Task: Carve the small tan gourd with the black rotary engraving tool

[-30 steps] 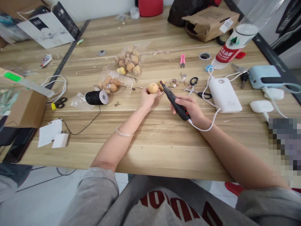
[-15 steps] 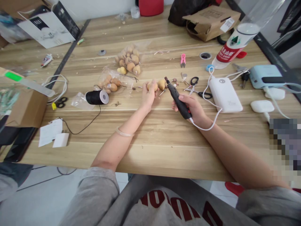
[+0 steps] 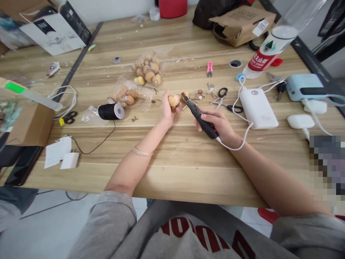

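Observation:
My left hand is closed around a round, tan, nut-like piece, with its pale, smooth top showing between thumb and fingers. In my right hand is a black rotary tool, gripped around its body. A brown cylindrical bit sits at the tool's tip, slightly to the right of the piece and apart from it. A white cord runs from the tool's rear end. Behind the tip lies a second tan piece, partly covered by the bit. Small tool bits are scattered just beyond.
Two clear bags hold similar tan pieces and browner ones. A black thread spool lies at left. To the right are scissors, a white power bank and a water bottle. Pink nippers lie farther back.
The rotary tool has moved left and slightly down, its tip now closer to my left hand. My left hand has turned, showing more of the tan piece.

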### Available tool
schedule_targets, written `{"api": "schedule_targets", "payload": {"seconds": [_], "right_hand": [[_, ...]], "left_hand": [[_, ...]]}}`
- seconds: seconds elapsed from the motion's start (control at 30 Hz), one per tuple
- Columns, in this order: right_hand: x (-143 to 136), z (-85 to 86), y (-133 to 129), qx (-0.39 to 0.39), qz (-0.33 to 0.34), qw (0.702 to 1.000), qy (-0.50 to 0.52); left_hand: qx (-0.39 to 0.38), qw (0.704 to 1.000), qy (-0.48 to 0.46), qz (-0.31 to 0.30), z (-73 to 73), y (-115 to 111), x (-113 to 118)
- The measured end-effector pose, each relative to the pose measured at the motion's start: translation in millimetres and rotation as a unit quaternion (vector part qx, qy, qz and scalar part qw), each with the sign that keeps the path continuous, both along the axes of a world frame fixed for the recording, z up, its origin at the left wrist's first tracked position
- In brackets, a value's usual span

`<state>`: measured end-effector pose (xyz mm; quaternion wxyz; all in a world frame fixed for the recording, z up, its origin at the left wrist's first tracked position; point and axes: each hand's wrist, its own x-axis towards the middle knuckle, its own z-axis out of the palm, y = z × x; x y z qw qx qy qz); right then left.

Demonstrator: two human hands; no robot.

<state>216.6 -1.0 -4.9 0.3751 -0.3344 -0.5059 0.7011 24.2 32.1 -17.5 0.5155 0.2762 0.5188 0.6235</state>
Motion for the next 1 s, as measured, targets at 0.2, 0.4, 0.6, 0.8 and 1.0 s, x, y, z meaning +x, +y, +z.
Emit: {"api": "schedule_targets", "payload": {"seconds": [0.2, 0.4, 0.6, 0.8, 1.0], "right_hand": [[0.9, -2.1, -1.8, 0.02, 0.03, 0.999, 0.003], [0.4, -2.2, -1.9, 0.02, 0.031, 0.999, -0.008], [0.2, -1.5, -1.9, 0.022, 0.029, 0.999, -0.012], [-1.1, -1.2, -2.5, 0.022, 0.03, 0.999, -0.012], [-0.5, -2.1, -1.4, 0.022, 0.032, 0.999, -0.006]], "left_hand": [[-0.007, 1.0, -0.012, -0.008, 6.1, -2.9, 6.3], [0.009, 1.0, 0.008, -0.006, 5.1, -3.0, 7.6], [-0.004, 1.0, 0.011, -0.012, 3.5, -2.0, 6.4], [-0.02, 0.999, -0.034, -0.015, 7.7, -3.1, 6.7], [-0.019, 0.999, -0.04, -0.023, 7.2, -2.8, 5.6]]}}
